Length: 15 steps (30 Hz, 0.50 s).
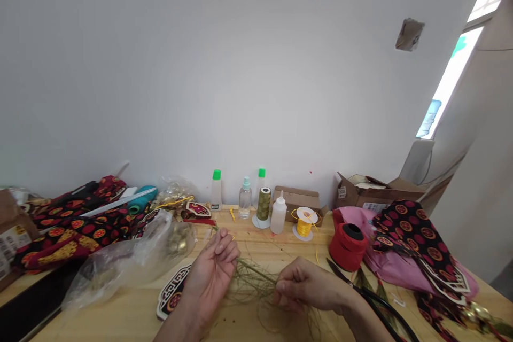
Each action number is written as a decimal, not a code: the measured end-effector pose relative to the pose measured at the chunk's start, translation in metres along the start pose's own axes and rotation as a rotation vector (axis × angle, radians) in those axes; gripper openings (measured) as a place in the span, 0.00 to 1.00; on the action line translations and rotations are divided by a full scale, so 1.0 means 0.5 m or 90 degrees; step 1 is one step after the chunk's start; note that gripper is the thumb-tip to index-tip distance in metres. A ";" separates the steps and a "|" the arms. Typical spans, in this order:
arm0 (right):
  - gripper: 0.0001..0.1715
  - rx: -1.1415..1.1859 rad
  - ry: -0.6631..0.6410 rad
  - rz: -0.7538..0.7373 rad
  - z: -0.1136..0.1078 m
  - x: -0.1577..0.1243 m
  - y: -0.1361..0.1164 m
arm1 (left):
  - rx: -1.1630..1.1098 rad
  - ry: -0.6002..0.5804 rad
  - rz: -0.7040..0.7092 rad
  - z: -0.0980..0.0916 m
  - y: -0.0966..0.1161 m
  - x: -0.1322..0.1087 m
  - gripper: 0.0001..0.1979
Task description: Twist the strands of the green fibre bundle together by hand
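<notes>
My left hand is palm up above the wooden table, fingers curled round one end of a bunch of olive-green threads. My right hand pinches the other end of the same bunch, a little to the right. Loose loops of the thread lie on the table under and between both hands. A patterned fabric patch with a white border lies just left of my left wrist.
A clear plastic bag and patterned red-black cloth lie at left. Bottles, an olive thread cone, a yellow cord spool, a red spool, scissors and cardboard boxes stand behind and at right.
</notes>
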State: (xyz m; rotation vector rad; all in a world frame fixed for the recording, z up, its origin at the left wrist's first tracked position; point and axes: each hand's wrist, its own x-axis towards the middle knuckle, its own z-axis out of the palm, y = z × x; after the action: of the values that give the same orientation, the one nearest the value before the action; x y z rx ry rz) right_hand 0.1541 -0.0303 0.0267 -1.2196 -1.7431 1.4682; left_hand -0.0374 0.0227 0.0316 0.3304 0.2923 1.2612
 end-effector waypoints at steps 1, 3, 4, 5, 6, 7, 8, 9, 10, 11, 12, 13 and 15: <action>0.18 -0.015 -0.001 0.007 -0.009 -0.006 0.002 | 0.001 -0.003 0.002 0.000 0.003 0.001 0.15; 0.18 -0.032 0.028 0.010 -0.028 -0.013 0.008 | 0.004 -0.010 0.005 0.001 0.009 0.001 0.14; 0.18 -0.035 0.054 0.007 -0.037 -0.014 0.011 | 0.007 -0.014 0.006 0.002 0.012 0.000 0.14; 0.18 -0.035 0.082 0.000 -0.046 -0.014 0.015 | 0.010 -0.018 0.005 0.003 0.013 -0.001 0.14; 0.18 -0.031 0.112 -0.009 -0.053 -0.013 0.017 | 0.014 -0.021 0.000 0.005 0.012 -0.003 0.14; 0.19 -0.025 0.139 -0.019 -0.059 -0.011 0.018 | 0.022 -0.029 -0.011 0.007 0.010 -0.007 0.13; 0.19 -0.021 0.165 -0.030 -0.063 -0.009 0.017 | 0.035 -0.046 -0.033 0.009 0.006 -0.010 0.13; 0.20 -0.016 0.189 -0.042 -0.065 -0.007 0.015 | 0.053 -0.073 -0.063 0.011 0.000 -0.015 0.12; 0.20 -0.012 0.210 -0.054 -0.066 -0.006 0.012 | 0.076 -0.105 -0.097 0.012 -0.006 -0.019 0.12; 0.21 -0.007 0.224 -0.062 -0.065 -0.005 0.008 | 0.103 -0.141 -0.134 0.013 -0.013 -0.023 0.11; 0.22 -0.002 0.232 -0.068 -0.062 -0.005 0.004 | 0.131 -0.170 -0.165 0.013 -0.020 -0.026 0.11; 0.23 0.004 0.237 -0.071 -0.059 -0.005 0.000 | 0.158 -0.189 -0.183 0.012 -0.027 -0.028 0.11; 0.22 0.016 0.240 -0.072 -0.052 -0.005 -0.006 | 0.213 -0.190 -0.188 0.008 -0.041 -0.028 0.10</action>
State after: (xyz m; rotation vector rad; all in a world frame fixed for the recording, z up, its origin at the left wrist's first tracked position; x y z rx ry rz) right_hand 0.1763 -0.0205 0.0365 -1.2670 -1.5065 1.1073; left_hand -0.0218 0.0036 0.0274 0.7283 0.2841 0.8557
